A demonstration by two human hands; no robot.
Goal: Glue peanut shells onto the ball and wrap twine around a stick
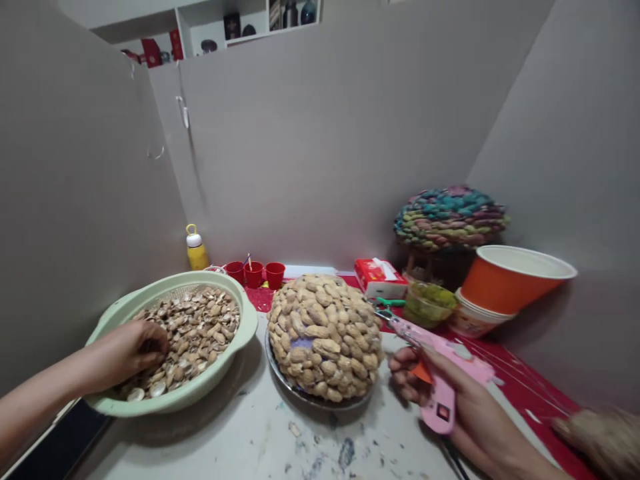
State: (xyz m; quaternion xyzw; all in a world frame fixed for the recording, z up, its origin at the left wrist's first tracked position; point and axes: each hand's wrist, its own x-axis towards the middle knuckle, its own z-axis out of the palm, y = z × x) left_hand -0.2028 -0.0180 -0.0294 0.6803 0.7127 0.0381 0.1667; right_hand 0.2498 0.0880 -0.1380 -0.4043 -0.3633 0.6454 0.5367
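My left hand (143,350) reaches into a pale green basket (247,320) of peanut shells (200,327). Its fingers are curled together among the shells, and whatever they pinch is hidden. My right hand (415,373) is wrapped round the handle of a pink glue gun (440,393), its fingers by the orange trigger. The metal nozzle points left, at the right side of a dome covered in peanut shells (325,327). A small purple patch shows between shells on the dome's front. Under the dome is a shallow metal dish (285,385).
Red cups (254,274) and a yellow bottle (197,252) stand at the back. To the right are a tissue box (383,280), a plastic tub (427,305), orange paper buckets (500,280) and a colourful shell-covered dome (450,220). Grey partitions (310,147) enclose the table.
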